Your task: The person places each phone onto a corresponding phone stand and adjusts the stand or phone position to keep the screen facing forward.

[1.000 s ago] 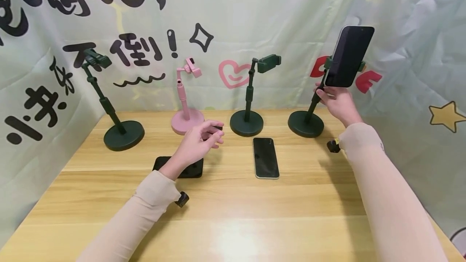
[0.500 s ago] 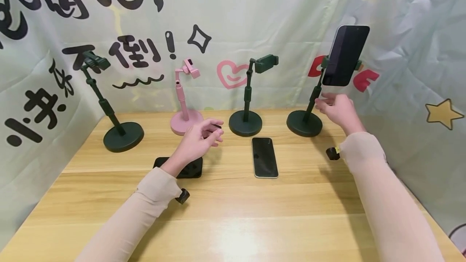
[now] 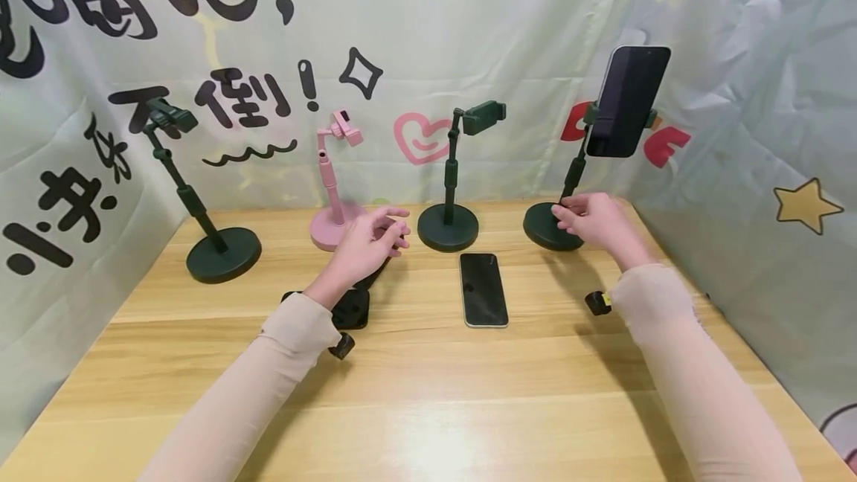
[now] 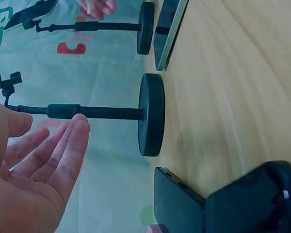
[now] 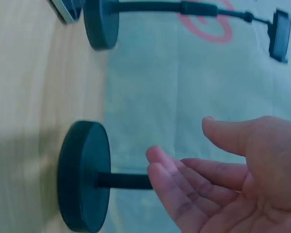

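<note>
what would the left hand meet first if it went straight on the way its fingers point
Probably the dark green phone stand just right of the pink phone stand; the left hand points that way, though depth is hard to judge.

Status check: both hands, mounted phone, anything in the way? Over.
Left hand empty. Right hand empty, at far-right stand; contact unclear. Mounted phone tilted in clamp. Possible obstruction: dark phones near left hand.

Dark green stands, pink stand, black-screened phones, beige sleeves, wood-grained tabletop, pale heart-printed backdrop.
</note>
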A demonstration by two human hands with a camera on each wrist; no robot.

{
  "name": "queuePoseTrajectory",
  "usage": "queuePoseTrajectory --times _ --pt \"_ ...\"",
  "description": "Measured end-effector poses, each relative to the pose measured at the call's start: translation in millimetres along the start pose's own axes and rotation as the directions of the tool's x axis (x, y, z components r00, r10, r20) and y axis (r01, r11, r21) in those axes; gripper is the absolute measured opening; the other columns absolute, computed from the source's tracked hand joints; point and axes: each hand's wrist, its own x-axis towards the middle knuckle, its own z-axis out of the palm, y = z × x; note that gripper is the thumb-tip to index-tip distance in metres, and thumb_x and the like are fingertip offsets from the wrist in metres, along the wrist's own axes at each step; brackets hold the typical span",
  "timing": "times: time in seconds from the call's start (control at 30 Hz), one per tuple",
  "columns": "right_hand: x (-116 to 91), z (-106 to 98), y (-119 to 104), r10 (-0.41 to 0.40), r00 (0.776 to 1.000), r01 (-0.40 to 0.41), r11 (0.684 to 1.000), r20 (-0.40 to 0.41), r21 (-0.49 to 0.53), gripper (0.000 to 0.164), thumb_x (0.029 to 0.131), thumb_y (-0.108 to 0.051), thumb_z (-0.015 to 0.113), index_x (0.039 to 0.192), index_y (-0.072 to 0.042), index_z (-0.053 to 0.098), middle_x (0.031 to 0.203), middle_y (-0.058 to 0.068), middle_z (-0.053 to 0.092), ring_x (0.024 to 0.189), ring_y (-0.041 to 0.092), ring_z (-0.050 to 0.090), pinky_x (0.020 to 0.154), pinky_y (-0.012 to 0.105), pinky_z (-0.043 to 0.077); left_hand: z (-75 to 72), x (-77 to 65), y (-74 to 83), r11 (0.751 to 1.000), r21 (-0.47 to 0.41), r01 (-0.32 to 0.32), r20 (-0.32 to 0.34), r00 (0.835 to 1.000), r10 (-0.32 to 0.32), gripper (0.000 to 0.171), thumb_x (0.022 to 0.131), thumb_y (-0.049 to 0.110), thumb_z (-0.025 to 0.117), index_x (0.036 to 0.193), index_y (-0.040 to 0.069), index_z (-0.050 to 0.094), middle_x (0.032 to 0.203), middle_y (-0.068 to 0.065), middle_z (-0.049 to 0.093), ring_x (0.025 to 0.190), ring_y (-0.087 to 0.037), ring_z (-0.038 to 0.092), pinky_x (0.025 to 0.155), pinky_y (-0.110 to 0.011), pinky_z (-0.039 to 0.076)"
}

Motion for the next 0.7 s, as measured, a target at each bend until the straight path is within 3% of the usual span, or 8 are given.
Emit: queuePoseTrajectory --times 0.2,0.47,0.7 --pt "-9 21 -17 -0.04 0.999 0.039 0.989 -0.001 -0.146 0.072 0.114 -0.047 0.049 0.157 0.01 0.044 0.13 0.027 0.074 0.123 0.045 0.068 0.106 0.06 0.055 3.9 12.7 4.3 0.999 0.044 0.016 -0.031 0.999 -0.014 0.033 0.112 0.022 0.06 0.142 0.009 0.064 0.118 -0.019 0.076 0.099 -0.031 0.08 0.082 -0.04 0.068" --pt "-25 43 -37 -0.084 0.996 0.088 0.985 0.03 -0.148 0.068 0.113 -0.043 0.055 0.152 0.013 0.05 0.13 0.03 0.072 0.128 0.048 0.066 0.111 0.062 0.052 10.1 31.5 12.5 0.995 0.102 0.022 -0.084 0.996 -0.014 0.033 0.11 0.023 0.062 0.141 0.01 0.065 0.115 -0.016 0.079 0.096 -0.033 0.081 0.077 -0.035 0.068" --pt "-42 63 -49 -0.134 0.988 0.145 0.975 0.071 -0.169 0.065 0.111 -0.042 0.059 0.142 0.015 0.059 0.119 0.028 0.077 0.123 0.051 0.065 0.106 0.06 0.054 13.4 49.2 20.0 0.999 0.038 0.032 -0.089 0.996 -0.029 0.033 0.11 0.022 0.062 0.141 0.009 0.064 0.114 -0.016 0.079 0.098 -0.035 0.08 0.083 -0.041 0.068"
